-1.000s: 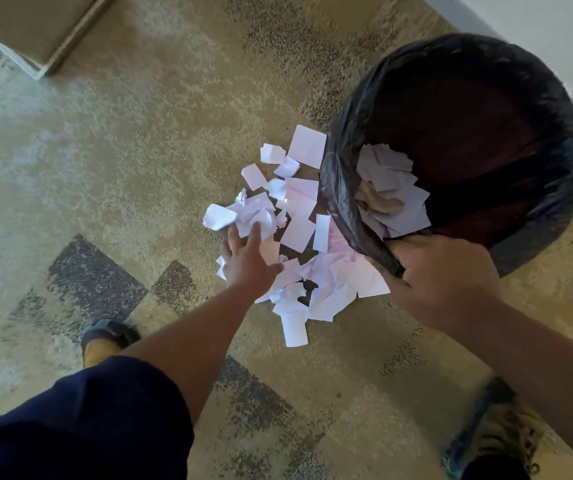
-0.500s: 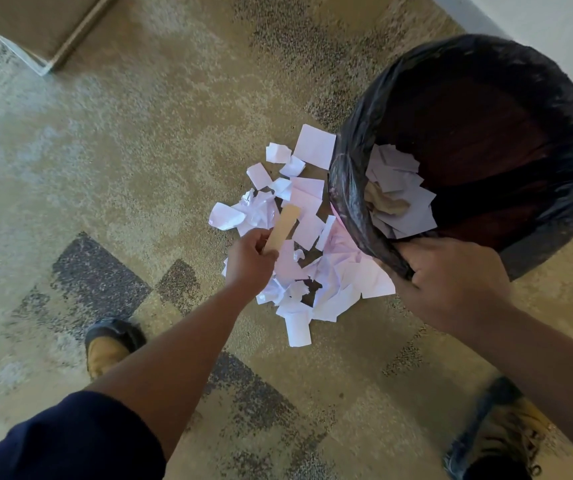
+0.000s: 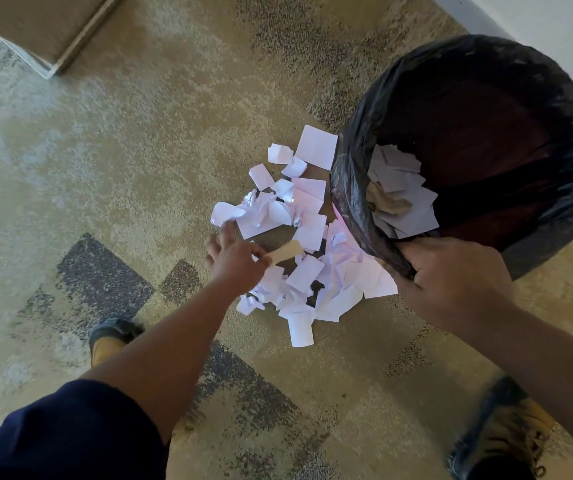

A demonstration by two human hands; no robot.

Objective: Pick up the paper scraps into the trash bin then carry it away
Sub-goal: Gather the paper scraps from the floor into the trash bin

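The left hand [image 3: 236,263] pinches one tan strip [image 3: 287,252] between thumb and fingers, its other fingers spread loosely; the strip juts out toward the bin [image 3: 465,157]. That light pinch suits a single stiff scrap, and the hand probably takes it alone because it differs from the thin white paper around it. The right hand [image 3: 451,282] grips the near rim of the bin, fingers curled over the black liner [image 3: 354,202], and holds the bin tipped so that its mouth faces the pile; held this way, I judge, the mouth sits low and close, so each scrap needs only a short sweep or toss to land inside. The scraps [image 3: 306,237] lie on the carpet [image 3: 139,168] in a loose heap just beside the bin's lower rim, some touching or tucked under the liner's edge, the rest spreading away from the bin toward the left hand, which hovers over the heap's far edge. A few white scraps and a crumpled tan one already rest inside the bin against its lower wall. One larger square sheet [image 3: 316,147] lies at the upper end of the heap, touching the bin's side. Two shoes [image 3: 112,337] stand on the carpet well apart from the bin. Most of the pile is yet to be gathered.
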